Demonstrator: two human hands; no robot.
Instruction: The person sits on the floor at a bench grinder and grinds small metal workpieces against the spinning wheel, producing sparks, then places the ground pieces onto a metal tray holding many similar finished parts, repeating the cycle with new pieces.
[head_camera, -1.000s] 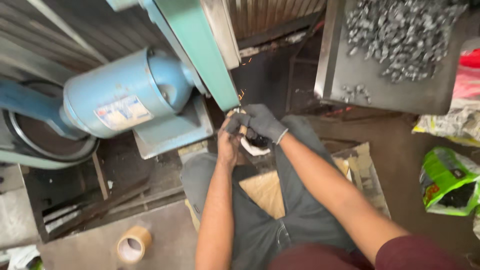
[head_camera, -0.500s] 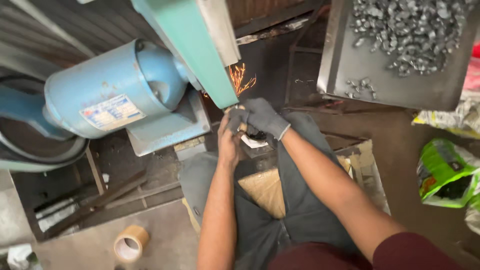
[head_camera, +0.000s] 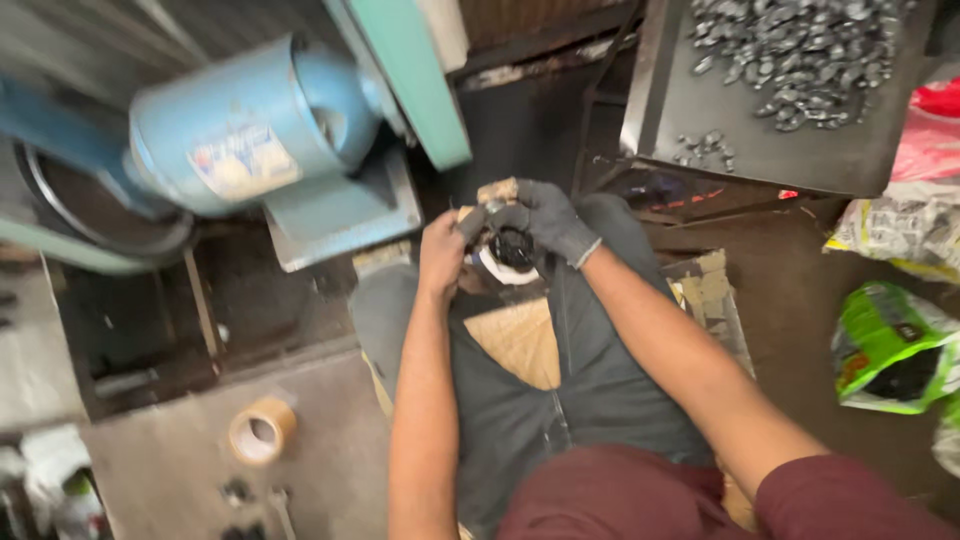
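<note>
Sparks gone; small part (head_camera: 497, 190) half-hidden.

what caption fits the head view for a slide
Seated person's gloved right hand and bare left hand grip a small dark part below a green belt-grinder arm.

The left hand (head_camera: 442, 255) is bare, with no glove or wrist covering. The right hand (head_camera: 548, 218) wears a dark grey knitted work glove (head_camera: 556, 224) that ends in a lighter ribbed cuff at the wrist. Both forearms are uncovered from wrist to elbow. The upper body wears a maroon short-sleeved shirt (head_camera: 640, 495); its sleeve hem shows on the right upper arm. The legs are clad in dark grey trousers (head_camera: 590, 390) with a stitched centre seam and creased fabric.
</note>
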